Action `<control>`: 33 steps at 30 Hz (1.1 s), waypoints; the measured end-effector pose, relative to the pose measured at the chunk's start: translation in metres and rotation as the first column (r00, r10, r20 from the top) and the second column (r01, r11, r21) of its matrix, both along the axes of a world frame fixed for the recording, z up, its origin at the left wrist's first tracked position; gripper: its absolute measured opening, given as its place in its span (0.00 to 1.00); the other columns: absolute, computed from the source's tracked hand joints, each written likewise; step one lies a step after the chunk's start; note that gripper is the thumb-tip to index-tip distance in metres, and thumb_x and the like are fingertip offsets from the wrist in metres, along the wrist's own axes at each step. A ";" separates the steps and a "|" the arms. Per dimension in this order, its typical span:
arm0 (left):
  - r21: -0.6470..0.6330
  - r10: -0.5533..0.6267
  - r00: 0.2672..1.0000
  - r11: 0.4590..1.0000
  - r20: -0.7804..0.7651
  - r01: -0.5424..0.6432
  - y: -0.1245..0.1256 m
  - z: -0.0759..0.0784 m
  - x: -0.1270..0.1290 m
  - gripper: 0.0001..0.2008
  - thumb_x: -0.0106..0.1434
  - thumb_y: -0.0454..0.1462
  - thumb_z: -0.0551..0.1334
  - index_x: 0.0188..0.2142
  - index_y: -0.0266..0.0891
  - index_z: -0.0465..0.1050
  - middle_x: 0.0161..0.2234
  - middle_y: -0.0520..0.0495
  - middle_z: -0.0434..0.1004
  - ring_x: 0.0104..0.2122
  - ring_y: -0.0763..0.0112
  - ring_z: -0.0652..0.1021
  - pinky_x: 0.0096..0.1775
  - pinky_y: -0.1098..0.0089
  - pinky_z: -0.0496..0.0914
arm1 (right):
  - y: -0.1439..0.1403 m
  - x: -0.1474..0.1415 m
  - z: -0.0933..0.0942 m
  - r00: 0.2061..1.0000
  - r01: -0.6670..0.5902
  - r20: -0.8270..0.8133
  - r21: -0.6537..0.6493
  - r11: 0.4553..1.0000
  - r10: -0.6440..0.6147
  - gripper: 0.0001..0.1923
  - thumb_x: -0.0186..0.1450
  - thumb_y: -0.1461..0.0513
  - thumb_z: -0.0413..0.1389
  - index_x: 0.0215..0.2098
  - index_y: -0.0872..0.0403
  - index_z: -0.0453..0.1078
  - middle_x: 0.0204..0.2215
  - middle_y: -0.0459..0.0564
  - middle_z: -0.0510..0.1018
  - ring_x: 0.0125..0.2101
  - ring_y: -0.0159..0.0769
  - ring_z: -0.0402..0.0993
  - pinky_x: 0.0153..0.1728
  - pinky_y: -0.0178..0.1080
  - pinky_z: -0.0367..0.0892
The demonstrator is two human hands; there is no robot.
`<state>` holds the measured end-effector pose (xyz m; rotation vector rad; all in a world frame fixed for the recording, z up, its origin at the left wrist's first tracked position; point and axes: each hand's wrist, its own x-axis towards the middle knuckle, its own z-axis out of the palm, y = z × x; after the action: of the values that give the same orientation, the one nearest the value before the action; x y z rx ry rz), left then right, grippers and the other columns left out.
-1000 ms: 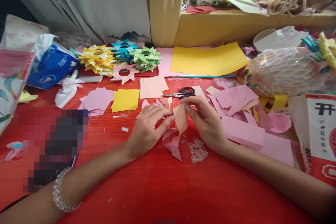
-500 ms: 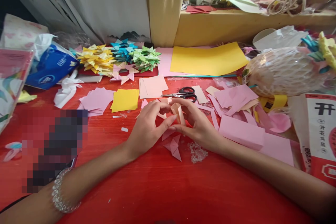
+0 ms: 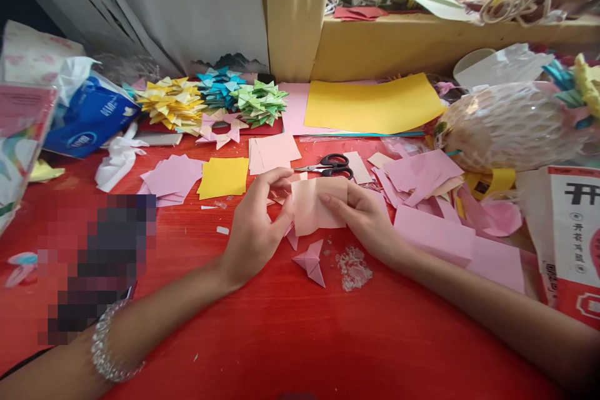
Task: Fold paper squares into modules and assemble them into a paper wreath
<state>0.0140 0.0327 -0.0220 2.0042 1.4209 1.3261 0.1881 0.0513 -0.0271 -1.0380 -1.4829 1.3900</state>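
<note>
**As its folds are opened out, the peach paper is spread between the hands**

Half a second ago the sheet was bent narrow; now its broad face is shown, so its creases can presumably be checked. Its left edge is lightly held by the left hand, and its right side is pinched under the thumb of the right hand. Faint crease lines and a slightly wavy lower edge are seen.

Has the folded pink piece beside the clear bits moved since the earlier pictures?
No: the folded pink piece keeps its place, left of the clear bits.
</note>
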 end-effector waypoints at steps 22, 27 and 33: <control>0.031 -0.061 0.995 0.998 0.083 0.059 -0.006 -0.003 0.003 0.16 0.58 0.32 0.62 0.45 0.42 0.62 0.37 0.50 0.70 0.39 0.72 0.73 0.44 0.66 0.71 | 0.001 0.001 0.003 0.998 -0.053 -0.049 -0.059 0.997 0.050 0.12 0.64 0.56 0.53 0.39 0.53 0.73 0.30 0.47 0.77 0.27 0.29 0.70 0.24 0.31 0.64; 0.129 -0.053 0.992 0.989 -0.113 0.068 -0.005 0.003 0.001 0.07 0.62 0.30 0.57 0.40 0.42 0.68 0.35 0.50 0.71 0.38 0.71 0.74 0.41 0.67 0.71 | 0.000 0.001 0.003 0.997 -0.070 -0.020 -0.049 0.996 0.069 0.13 0.63 0.55 0.53 0.36 0.55 0.73 0.29 0.47 0.76 0.26 0.31 0.71 0.23 0.32 0.65; 0.283 -0.080 0.960 0.946 -0.270 0.158 -0.006 0.004 0.000 0.13 0.61 0.28 0.57 0.44 0.44 0.69 0.38 0.48 0.72 0.39 0.70 0.74 0.42 0.67 0.71 | 0.000 0.001 0.005 0.993 -0.117 0.013 -0.029 0.993 0.117 0.14 0.64 0.55 0.51 0.39 0.54 0.74 0.29 0.48 0.77 0.30 0.34 0.73 0.29 0.35 0.69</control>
<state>0.0139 0.0267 -0.0183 2.4984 1.2307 1.3362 0.1892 0.0517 -0.0219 -0.9937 -1.5601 1.4921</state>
